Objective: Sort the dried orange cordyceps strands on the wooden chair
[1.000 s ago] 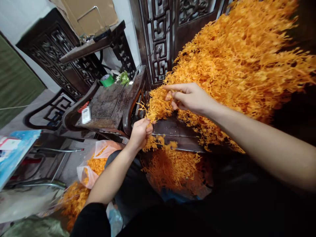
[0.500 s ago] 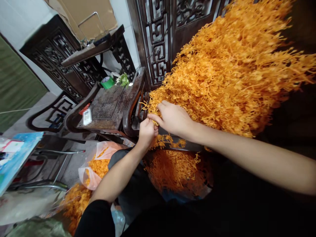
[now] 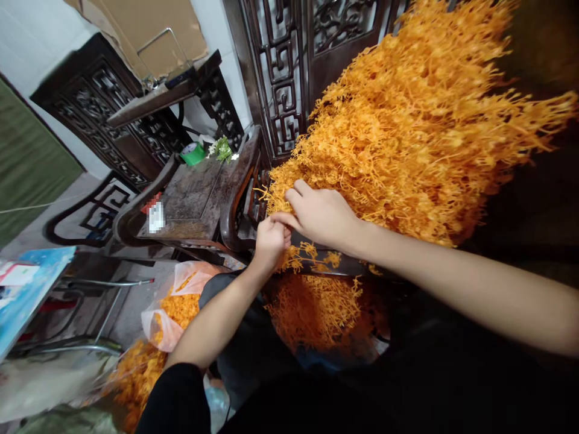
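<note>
My left hand [image 3: 271, 241] is closed in a fist, and an orange branching sprig [image 3: 312, 258], apparently plastic, shows right beside its lower edge. My right hand [image 3: 319, 217] meets it from the right, its thumb against the left fist and its fingers curled. What lies between the right fingers is hidden. Behind both hands rises a big heap of orange sprigs [image 3: 407, 132], and a few thin tips poke out left of the right fingers. Below the hands, more orange sprigs [image 3: 321, 307] fill a shadowed spot near my lap.
A dark carved wooden chair [image 3: 190, 193] stands at left, bearing green tape [image 3: 193, 154] and a small green-and-white sprig [image 3: 221, 149]. A pinkish plastic bag [image 3: 165, 331] of orange pieces lies on the floor. A blue-topped table [image 3: 40, 289] is at far left.
The view has shifted slightly. My hands stay together in nearly the same place, and the orange bit seen between them earlier is now covered.
</note>
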{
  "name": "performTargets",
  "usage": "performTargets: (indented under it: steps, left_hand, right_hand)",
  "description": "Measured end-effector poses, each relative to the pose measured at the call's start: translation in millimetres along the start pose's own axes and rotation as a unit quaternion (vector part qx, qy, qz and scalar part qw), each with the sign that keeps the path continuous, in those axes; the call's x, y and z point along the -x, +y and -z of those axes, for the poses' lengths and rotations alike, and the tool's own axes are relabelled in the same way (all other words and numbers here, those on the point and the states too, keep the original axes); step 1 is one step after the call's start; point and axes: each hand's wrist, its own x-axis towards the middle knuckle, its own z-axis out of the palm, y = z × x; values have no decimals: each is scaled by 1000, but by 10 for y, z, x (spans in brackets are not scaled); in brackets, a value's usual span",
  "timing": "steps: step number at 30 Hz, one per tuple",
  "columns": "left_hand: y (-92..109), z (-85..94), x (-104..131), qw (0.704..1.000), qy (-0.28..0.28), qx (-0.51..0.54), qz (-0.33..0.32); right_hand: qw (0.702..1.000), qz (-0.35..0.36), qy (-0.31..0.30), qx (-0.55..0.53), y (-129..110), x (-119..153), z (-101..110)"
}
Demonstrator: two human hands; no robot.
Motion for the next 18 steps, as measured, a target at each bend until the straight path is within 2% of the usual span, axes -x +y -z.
performTargets:
  steps: [2, 4, 6, 7, 9, 10, 12, 14, 16, 18]
  left_hand:
    - [61, -24, 47, 1000, -15, 0, 10]
    - [150, -9, 101, 999, -34, 14, 19]
    - [236, 40, 133, 997, -49, 32, 44]
    - [270, 70, 135, 995, -59, 39, 65]
    - [313, 120, 114, 990, -82, 49, 100]
    - [321, 136, 97, 988, -93, 53, 108]
    - [318, 147, 62, 987, -110, 61, 99]
    - [298, 139, 41, 988, -111, 66, 81]
    - [274, 127, 34, 989, -106, 70, 76]
    - [256, 119, 37, 990, -99, 76, 72]
  right_hand:
    - [996, -24, 35, -84, 188, -111, -33]
    - [972, -109, 103, -179, 472, -234, -20]
    - [919, -245, 187, -246, 754, -327, 22]
    - [893, -279, 200, -290, 857, -352, 38]
    - [873, -279, 145, -374, 937, -353, 28]
    - [864, -265, 97, -418, 914, -332, -1]
    - [840, -227, 0, -493, 784, -271, -87]
    - [820, -195, -58, -535, 612, -205, -162]
    - [830, -171, -75, -525, 454, -149, -188]
    - [855, -130, -80, -495, 332, -115, -171]
